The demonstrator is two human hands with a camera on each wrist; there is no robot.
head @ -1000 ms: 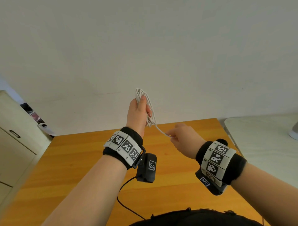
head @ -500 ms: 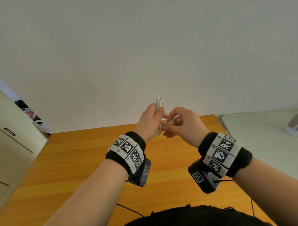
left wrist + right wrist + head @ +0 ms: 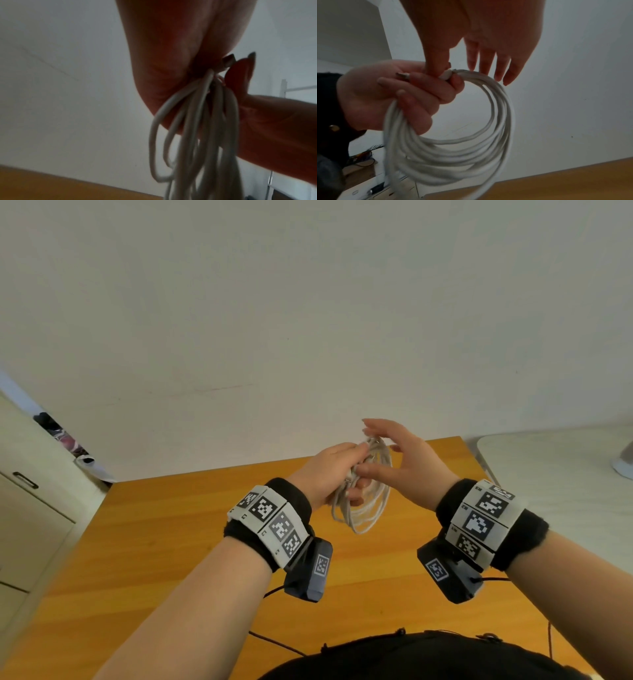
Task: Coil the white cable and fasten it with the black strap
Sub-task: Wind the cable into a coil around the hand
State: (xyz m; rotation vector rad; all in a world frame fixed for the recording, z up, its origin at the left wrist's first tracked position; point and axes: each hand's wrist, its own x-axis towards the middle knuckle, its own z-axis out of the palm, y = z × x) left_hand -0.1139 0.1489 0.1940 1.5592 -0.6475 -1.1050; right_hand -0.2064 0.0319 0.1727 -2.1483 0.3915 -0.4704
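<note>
The white cable (image 3: 373, 508) is wound into a round coil of several loops that hangs above the wooden table. My left hand (image 3: 329, 470) grips the coil at its upper left, fingers curled round the bundled strands (image 3: 501, 108). Both plug ends sit at that grip, one (image 3: 446, 74) under my right thumb. My right hand (image 3: 411, 457) hovers over the coil's top with its fingers (image 3: 488, 65) straight and spread; only the thumb touches the cable. In the left wrist view the loops (image 3: 193, 135) dangle below my palm. No black strap shows in any view.
The orange wooden table (image 3: 171, 542) lies beneath my hands, against a plain white wall. A pale cabinet (image 3: 20, 508) stands at the left and a white tabletop (image 3: 565, 474) at the right. Thin black wires (image 3: 274, 642) run from the wrist cameras near my body.
My right hand brought the free cable end to the coil and then spread its fingers. My left hand lowered and turned the coil, so the loops now hang open.
</note>
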